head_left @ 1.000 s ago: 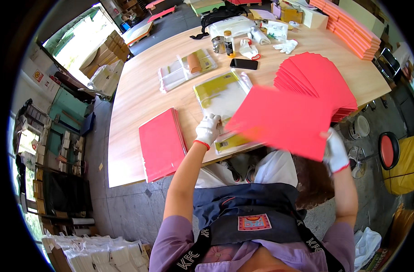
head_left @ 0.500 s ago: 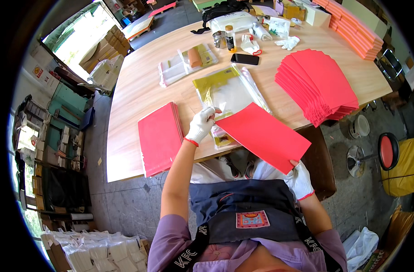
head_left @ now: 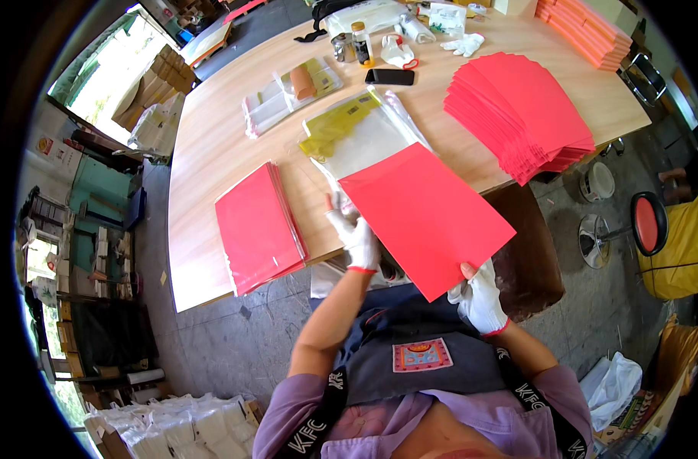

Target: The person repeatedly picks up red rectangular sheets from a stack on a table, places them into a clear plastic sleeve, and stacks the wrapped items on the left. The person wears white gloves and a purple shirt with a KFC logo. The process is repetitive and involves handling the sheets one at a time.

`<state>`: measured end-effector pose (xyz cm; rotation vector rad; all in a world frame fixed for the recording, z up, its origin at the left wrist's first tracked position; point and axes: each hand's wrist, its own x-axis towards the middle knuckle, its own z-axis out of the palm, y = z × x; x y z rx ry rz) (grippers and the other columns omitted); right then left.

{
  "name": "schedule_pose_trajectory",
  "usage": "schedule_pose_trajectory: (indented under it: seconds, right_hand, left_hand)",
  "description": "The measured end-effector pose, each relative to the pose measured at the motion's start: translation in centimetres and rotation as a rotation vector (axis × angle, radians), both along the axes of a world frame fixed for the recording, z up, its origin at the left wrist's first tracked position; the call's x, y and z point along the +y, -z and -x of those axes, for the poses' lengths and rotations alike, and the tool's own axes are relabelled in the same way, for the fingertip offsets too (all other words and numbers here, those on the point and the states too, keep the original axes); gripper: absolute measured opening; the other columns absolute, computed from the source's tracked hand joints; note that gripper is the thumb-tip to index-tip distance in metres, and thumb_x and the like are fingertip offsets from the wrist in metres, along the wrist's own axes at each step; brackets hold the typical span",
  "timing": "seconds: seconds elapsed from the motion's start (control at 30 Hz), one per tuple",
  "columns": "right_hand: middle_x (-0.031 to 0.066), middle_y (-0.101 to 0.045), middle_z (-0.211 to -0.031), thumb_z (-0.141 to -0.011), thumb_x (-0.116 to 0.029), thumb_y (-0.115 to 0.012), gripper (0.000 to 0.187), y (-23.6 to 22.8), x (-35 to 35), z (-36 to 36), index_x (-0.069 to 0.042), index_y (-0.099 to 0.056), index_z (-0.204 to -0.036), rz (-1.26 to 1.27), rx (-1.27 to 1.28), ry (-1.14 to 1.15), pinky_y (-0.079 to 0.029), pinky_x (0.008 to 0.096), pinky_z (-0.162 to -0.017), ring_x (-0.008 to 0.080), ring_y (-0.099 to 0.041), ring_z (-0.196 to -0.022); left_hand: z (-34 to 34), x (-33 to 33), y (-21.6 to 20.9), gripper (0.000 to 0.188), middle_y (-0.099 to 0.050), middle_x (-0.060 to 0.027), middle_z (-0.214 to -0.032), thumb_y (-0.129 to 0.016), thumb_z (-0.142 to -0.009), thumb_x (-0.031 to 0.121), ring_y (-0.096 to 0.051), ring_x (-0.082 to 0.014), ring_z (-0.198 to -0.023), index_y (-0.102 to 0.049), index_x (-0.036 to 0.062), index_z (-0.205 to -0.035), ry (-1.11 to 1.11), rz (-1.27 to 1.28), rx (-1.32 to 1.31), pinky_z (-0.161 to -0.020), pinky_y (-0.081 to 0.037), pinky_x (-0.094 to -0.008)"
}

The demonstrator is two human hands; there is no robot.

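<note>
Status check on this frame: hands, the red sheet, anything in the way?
Left gloved hand at the clear plastic sleeve. Right gloved hand pinching the flat red paper envelope at its near edge. Nothing between envelope and sleeve.

Wooden table with red envelope stacks

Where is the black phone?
In the head view, the black phone lies flat at the far middle of the wooden table, just beyond the clear plastic bag and near a small bottle.

Even daylight is cast over the worktop; the far left is overexposed, and straight edges are bent towards the black rim.
</note>
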<state>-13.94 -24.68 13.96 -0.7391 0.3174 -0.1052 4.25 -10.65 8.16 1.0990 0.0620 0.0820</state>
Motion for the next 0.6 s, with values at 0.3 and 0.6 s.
schedule_pose_trajectory:
  seconds: [0.3, 0.6]
  right_hand:
    - [0.0081, -0.059, -0.080, -0.089, -0.008, -0.053, 0.014, 3.1, 0.6, -3.1, -0.002, -0.051, -0.101, -0.036, 0.286, -0.035, -0.052, 0.0296, -0.053, 0.0192, -0.062, -0.060]
    - [0.0178, -0.050, -0.112, -0.090, -0.006, -0.047, 0.031, 9.1, 0.8, -11.4, 0.005, -0.043, -0.118, -0.379, 0.102, -0.081, -0.048, 0.0417, -0.087, 0.0301, -0.055, -0.104]
  left_hand:
    - [2.9, -4.3, 8.9, 0.029, -0.061, -0.0033, -0.090, -0.053, -0.082, -0.003, -0.056, -0.0107, -0.077, -0.054, 0.0038, -0.111, 0.146, 0.230, 0.341, -0.065, -0.047, -0.0251]
    - [4.3, 2.0, 6.9, 0.024, -0.058, -0.0094, -0.109, -0.047, -0.091, 0.009, -0.059, -0.0186, -0.091, -0.050, 0.0055, -0.114, 0.478, 0.254, 0.453, -0.074, -0.050, -0.0327]
